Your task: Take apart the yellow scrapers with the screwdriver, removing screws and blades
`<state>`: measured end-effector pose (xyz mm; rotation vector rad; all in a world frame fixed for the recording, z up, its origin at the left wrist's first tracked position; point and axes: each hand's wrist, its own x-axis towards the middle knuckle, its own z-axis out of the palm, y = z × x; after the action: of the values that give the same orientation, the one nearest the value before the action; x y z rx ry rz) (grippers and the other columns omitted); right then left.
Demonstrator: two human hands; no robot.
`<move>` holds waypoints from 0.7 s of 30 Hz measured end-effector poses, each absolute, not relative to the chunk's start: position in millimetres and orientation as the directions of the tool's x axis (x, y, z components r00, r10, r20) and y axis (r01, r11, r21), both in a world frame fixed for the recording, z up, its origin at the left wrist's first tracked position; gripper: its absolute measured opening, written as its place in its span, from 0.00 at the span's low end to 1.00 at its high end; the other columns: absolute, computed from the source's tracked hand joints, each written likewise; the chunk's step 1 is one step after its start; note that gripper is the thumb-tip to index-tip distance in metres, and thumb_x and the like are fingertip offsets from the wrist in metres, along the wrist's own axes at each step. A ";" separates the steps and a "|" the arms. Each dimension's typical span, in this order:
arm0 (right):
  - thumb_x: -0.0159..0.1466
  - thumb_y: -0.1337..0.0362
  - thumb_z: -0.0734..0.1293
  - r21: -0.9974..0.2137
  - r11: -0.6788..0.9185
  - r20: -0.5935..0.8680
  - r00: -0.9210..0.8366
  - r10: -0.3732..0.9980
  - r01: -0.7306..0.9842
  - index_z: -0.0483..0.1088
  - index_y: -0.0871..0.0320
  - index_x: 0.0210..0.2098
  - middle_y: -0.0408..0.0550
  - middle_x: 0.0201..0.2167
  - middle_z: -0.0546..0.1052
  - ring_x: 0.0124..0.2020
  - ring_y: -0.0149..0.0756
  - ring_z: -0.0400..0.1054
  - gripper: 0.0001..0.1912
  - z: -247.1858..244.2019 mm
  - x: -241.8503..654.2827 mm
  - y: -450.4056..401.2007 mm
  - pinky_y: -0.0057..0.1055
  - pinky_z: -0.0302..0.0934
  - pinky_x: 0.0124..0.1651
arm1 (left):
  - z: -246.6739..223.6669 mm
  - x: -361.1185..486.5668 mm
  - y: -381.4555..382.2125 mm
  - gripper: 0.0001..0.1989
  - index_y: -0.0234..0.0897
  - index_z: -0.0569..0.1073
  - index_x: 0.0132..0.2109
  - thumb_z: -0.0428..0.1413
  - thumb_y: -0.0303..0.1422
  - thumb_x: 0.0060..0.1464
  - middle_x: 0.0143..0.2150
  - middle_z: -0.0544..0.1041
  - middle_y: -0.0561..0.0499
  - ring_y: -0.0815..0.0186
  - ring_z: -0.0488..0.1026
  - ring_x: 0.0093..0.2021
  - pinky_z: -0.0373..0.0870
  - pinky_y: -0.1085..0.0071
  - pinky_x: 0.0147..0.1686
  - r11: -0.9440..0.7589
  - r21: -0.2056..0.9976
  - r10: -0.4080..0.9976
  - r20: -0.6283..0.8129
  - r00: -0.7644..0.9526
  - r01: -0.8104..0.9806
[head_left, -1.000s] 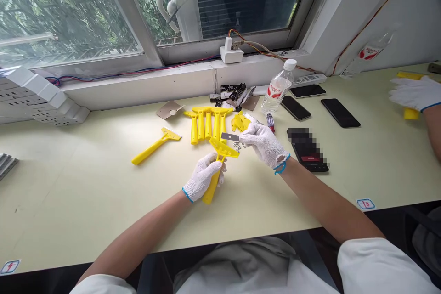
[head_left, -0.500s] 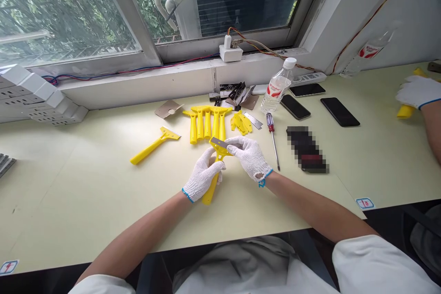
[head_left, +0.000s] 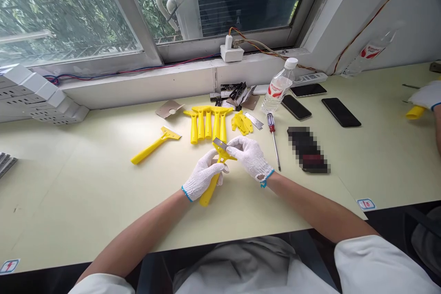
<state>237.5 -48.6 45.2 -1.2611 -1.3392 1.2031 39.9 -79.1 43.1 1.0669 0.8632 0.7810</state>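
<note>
My left hand (head_left: pixel 202 175), in a white knit glove, is shut around the handle of a yellow plastic scraper (head_left: pixel 211 188). My right hand (head_left: pixel 250 157), also gloved, pinches a small steel razor blade (head_left: pixel 219 144) against the scraper's wide head, and its fingers hide part of that head. Behind my hands lie several matching yellow scrapers (head_left: pixel 206 124) side by side. Another yellow scraper (head_left: pixel 155 146) lies to the left, and a heap of small yellow parts (head_left: pixel 241 122) lies nearest my right hand.
A red-handled screwdriver (head_left: pixel 274 140), loose blades (head_left: pixel 254 121), black packets (head_left: pixel 234 94), a water bottle (head_left: pixel 278 86) and several phones (head_left: pixel 341 112) lie on the pale table (head_left: pixel 86 193). A co-worker's gloved hand (head_left: pixel 427 95) holds a yellow piece at the far right.
My right hand has moved left and brought the blade onto the scraper head, uncovering the screwdriver. The co-worker's hand has moved right, towards the frame edge.
</note>
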 end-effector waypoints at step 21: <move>0.62 0.62 0.66 -0.901 0.010 -0.252 -0.543 0.801 0.433 0.63 0.55 0.31 0.37 0.24 0.69 0.25 0.29 0.62 0.07 61.7 252.9 -42.0 0.28 0.53 0.28 | 35.9 32.9 -72.5 0.19 0.35 0.75 0.49 0.65 0.45 0.61 0.35 0.81 0.47 0.66 0.76 0.26 0.75 0.71 0.26 0.411 0.906 0.782 -0.292 0.551 -0.103</move>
<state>252.9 -42.0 61.7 -1.2710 -1.9617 1.5440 32.9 -72.5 35.9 0.9959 0.8121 0.6411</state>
